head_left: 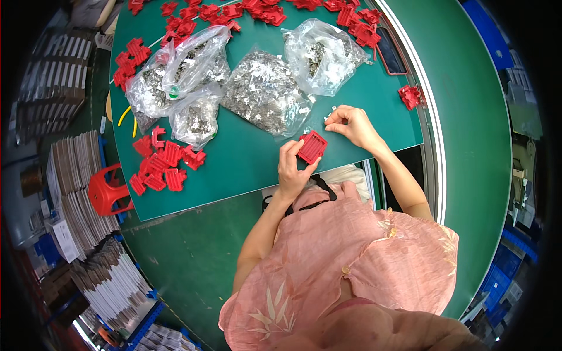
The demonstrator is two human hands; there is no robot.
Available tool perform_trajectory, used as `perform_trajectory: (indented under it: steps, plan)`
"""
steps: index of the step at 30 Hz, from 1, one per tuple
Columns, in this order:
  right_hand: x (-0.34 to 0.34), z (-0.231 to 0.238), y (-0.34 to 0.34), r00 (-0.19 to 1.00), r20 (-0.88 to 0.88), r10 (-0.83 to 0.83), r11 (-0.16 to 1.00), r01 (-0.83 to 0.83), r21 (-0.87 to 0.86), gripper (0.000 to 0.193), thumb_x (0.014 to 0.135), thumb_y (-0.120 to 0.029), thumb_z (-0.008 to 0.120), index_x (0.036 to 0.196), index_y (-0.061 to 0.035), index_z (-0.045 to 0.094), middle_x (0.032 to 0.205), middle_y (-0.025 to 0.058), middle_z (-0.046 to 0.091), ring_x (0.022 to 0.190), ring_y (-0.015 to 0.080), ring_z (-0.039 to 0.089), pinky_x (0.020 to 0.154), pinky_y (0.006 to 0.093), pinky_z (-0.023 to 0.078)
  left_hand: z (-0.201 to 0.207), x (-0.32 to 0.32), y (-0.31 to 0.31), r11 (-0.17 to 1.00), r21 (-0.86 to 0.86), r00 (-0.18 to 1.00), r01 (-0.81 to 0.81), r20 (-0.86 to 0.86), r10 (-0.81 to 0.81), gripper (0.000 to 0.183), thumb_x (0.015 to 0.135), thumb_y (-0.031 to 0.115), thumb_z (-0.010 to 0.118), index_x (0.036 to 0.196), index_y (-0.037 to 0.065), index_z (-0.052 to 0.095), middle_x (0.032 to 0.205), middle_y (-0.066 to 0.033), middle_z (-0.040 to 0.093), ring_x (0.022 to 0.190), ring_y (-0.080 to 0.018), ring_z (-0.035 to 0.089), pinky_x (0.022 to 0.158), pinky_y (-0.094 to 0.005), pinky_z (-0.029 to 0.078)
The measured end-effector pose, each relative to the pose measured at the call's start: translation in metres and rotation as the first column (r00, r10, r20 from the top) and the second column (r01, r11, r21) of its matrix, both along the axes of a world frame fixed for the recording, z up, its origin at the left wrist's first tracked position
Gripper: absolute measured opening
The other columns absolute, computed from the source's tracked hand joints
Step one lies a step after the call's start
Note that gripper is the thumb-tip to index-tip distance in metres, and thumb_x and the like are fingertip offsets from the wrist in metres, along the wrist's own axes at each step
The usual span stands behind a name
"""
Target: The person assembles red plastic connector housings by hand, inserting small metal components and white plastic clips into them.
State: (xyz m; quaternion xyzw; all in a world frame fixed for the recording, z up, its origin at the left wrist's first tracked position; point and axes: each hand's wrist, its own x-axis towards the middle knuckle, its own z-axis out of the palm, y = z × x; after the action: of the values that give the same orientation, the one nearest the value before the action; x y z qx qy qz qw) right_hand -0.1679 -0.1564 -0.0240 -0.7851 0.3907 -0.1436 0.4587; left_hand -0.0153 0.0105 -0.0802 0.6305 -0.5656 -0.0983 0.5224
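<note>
My left hand (294,168) grips a red plastic part (313,147) over the green tabletop (240,167). My right hand (355,128) pinches a small silvery piece (326,119), near a filled clear bag (266,93).

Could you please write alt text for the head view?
The left hand holds a red part and the right hand seems to pinch a tiny pale piece over a green table. Clear bags of small pieces lie beyond, amid more red parts.
</note>
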Motion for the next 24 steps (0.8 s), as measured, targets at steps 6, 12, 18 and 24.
perform_trajectory:
  steps: [6, 12, 18, 24]
  plan:
    - [-0.005, -0.014, 0.015, 0.964, 0.187, -0.188, 0.952, 0.132, 0.277, 0.013, 0.086, -0.011, 0.075, 0.093, 0.0001, 0.074, 0.087, 0.003, 0.067, 0.071, 0.0072, 0.059, 0.065, 0.0229, 0.05, 0.001, -0.001, 0.0, 1.0, 0.015, 1.0, -0.015, -0.004, 0.015, 0.065, 0.065, 0.009, 0.089, 0.121, 0.003, 0.057, 0.113, -0.0157, 0.058, 0.102, -0.0322, 0.06, 0.086, -0.0393, 0.051]
    - [-0.008, -0.014, 0.026, 0.927, 0.259, -0.27, 0.901, 0.148, 0.409, 0.013, 0.091, -0.011, 0.069, 0.096, 0.0011, 0.071, 0.087, 0.0032, 0.07, 0.072, 0.0079, 0.063, 0.067, 0.0227, 0.052, 0.003, -0.002, -0.001, 1.0, 0.012, 0.999, -0.029, 0.017, 0.029, 0.063, 0.065, 0.009, 0.089, 0.121, 0.002, 0.06, 0.114, -0.0159, 0.058, 0.105, -0.0322, 0.059, 0.089, -0.0407, 0.05]
    - [-0.01, -0.013, 0.032, 0.908, 0.316, -0.273, 0.858, 0.081, 0.508, 0.012, 0.093, -0.01, 0.068, 0.096, 0.0015, 0.071, 0.09, 0.0047, 0.069, 0.078, 0.0086, 0.063, 0.074, 0.0246, 0.053, 0.006, -0.001, 0.001, 1.0, 0.02, 0.999, -0.013, 0.032, 0.012, 0.064, 0.066, 0.008, 0.088, 0.123, 0.002, 0.058, 0.115, -0.0163, 0.057, 0.105, -0.0329, 0.059, 0.088, -0.041, 0.05]
    - [-0.013, -0.002, 0.041, 0.962, 0.253, -0.104, 0.968, 0.039, 0.247, 0.015, 0.089, -0.005, 0.069, 0.102, 0.0012, 0.072, 0.092, 0.0046, 0.067, 0.083, 0.0118, 0.064, 0.077, 0.0263, 0.053, 0.006, -0.002, 0.0, 1.0, 0.005, 0.999, 0.003, 0.037, -0.003, 0.065, 0.068, 0.008, 0.087, 0.124, 0.002, 0.055, 0.116, -0.0164, 0.056, 0.103, -0.0329, 0.059, 0.086, -0.0396, 0.051]
